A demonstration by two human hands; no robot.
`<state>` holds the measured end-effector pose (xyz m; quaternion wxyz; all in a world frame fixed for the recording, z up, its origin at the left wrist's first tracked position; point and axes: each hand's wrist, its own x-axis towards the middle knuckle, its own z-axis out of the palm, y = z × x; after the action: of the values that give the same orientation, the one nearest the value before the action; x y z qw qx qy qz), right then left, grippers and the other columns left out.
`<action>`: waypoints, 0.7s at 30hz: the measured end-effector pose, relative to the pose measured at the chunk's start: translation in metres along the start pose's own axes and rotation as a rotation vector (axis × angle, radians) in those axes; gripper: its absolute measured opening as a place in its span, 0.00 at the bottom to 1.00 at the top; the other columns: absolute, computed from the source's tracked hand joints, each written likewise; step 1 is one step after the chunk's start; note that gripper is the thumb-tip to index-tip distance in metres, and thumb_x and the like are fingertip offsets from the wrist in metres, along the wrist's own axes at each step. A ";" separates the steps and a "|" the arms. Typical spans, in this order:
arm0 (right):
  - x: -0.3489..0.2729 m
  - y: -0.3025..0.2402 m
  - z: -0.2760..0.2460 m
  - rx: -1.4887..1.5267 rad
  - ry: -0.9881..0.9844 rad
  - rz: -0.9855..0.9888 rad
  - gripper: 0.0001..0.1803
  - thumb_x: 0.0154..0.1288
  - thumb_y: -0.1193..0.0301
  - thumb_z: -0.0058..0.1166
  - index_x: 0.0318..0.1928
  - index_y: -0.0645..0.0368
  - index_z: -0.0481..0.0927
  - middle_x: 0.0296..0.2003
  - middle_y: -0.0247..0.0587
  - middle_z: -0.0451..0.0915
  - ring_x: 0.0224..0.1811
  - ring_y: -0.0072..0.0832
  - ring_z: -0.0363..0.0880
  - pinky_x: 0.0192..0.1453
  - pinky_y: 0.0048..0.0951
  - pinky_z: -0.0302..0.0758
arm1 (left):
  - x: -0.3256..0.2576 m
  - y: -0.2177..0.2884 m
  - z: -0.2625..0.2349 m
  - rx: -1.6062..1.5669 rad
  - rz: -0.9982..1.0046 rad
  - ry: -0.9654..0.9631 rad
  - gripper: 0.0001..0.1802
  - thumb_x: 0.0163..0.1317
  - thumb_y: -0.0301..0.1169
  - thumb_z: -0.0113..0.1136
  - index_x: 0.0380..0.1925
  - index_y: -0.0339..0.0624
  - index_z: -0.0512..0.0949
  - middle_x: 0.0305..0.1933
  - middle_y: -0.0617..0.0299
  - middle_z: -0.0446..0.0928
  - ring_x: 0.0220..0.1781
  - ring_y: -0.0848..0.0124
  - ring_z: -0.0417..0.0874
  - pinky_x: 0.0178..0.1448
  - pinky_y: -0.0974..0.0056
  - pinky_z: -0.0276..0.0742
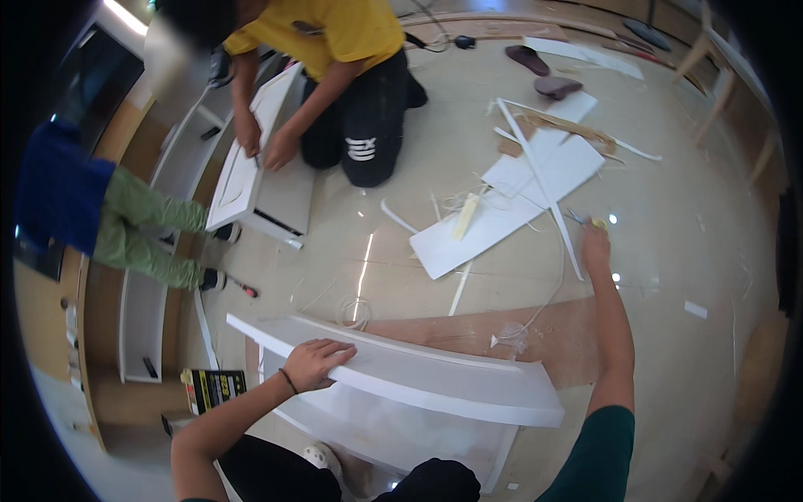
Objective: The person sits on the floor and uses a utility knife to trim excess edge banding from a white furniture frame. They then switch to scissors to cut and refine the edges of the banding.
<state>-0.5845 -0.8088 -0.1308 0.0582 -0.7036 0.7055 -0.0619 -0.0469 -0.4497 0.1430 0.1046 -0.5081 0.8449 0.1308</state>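
In front of my knees stands a white drawer (418, 368), its long panel tilted, with a translucent-looking part below it. Across the panel's upper edge, toward its left end, lies my left hand (318, 364), fingers curled over it. My right arm stretches far out to the right. At its end my right hand (595, 243) is closed on scissors (577, 217) with yellow handles, low over the floor. Just left of the blades runs a long thin white strip (544, 180), lying across white boards (510, 213). The fingers of my right hand are partly hidden.
A person in a yellow shirt (360, 33) kneels over another white drawer (251, 180). Someone in green trousers (150, 222) stands at left. A screwdriver (243, 289), a brown board (452, 335), plastic scraps (510, 336), shoes (556, 87) and a black-yellow box (219, 390) lie about.
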 end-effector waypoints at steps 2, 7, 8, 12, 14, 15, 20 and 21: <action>-0.018 0.004 0.001 0.064 0.058 0.002 0.27 0.69 0.78 0.45 0.68 0.55 0.70 0.53 0.58 0.77 0.57 0.52 0.77 0.57 0.49 0.78 | -0.001 -0.001 0.003 0.013 0.004 0.026 0.42 0.40 0.32 0.73 0.62 0.51 0.73 0.58 0.61 0.79 0.58 0.60 0.81 0.60 0.57 0.79; -0.107 0.024 -0.012 0.119 0.054 0.223 0.28 0.58 0.77 0.57 0.61 0.62 0.75 0.51 0.62 0.77 0.49 0.56 0.80 0.53 0.51 0.79 | -0.004 -0.005 0.009 -0.039 0.002 0.103 0.37 0.43 0.32 0.73 0.58 0.50 0.74 0.56 0.59 0.80 0.55 0.60 0.82 0.58 0.56 0.79; -0.133 0.037 -0.021 0.125 0.137 0.252 0.27 0.57 0.76 0.58 0.59 0.63 0.76 0.51 0.63 0.77 0.47 0.57 0.81 0.52 0.52 0.79 | -0.003 -0.006 0.011 -0.054 0.000 0.126 0.37 0.43 0.32 0.73 0.58 0.50 0.75 0.56 0.59 0.80 0.54 0.59 0.82 0.58 0.56 0.79; -0.221 0.083 -0.065 -0.094 0.051 0.328 0.14 0.61 0.72 0.57 0.47 0.63 0.81 0.48 0.60 0.77 0.48 0.56 0.80 0.52 0.52 0.79 | -0.003 -0.009 0.011 -0.139 0.074 0.166 0.32 0.45 0.31 0.71 0.55 0.48 0.76 0.54 0.59 0.81 0.50 0.57 0.84 0.52 0.54 0.81; -0.262 0.095 -0.093 -0.059 0.194 0.475 0.11 0.66 0.68 0.53 0.43 0.62 0.80 0.42 0.60 0.78 0.47 0.55 0.80 0.52 0.52 0.78 | 0.000 -0.010 0.008 -0.164 0.101 0.154 0.30 0.45 0.31 0.71 0.53 0.47 0.77 0.50 0.58 0.81 0.47 0.56 0.84 0.50 0.54 0.81; -0.287 0.097 -0.110 0.004 0.302 0.521 0.11 0.67 0.67 0.52 0.43 0.62 0.80 0.42 0.60 0.78 0.46 0.56 0.79 0.52 0.51 0.77 | 0.000 -0.011 0.007 -0.179 0.092 0.135 0.30 0.45 0.30 0.71 0.53 0.47 0.77 0.48 0.57 0.82 0.46 0.56 0.84 0.49 0.54 0.81; -0.429 0.061 -0.203 0.425 0.454 0.906 0.14 0.71 0.63 0.49 0.40 0.63 0.77 0.37 0.56 0.78 0.44 0.53 0.79 0.50 0.46 0.74 | 0.006 -0.017 0.001 -0.231 0.175 0.105 0.28 0.45 0.29 0.70 0.51 0.45 0.77 0.44 0.55 0.81 0.45 0.53 0.84 0.48 0.52 0.80; -0.455 0.047 -0.222 0.420 0.494 0.949 0.14 0.71 0.63 0.50 0.39 0.64 0.77 0.36 0.55 0.79 0.44 0.52 0.80 0.50 0.45 0.73 | 0.007 -0.020 -0.001 -0.237 0.183 0.095 0.28 0.46 0.28 0.70 0.51 0.45 0.77 0.44 0.55 0.81 0.45 0.53 0.84 0.48 0.52 0.80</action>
<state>-0.6673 -0.3530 0.0782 0.0514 -0.2480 0.9092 -0.3304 -0.0328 -0.4647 0.1391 -0.0087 -0.4432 0.8704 0.2144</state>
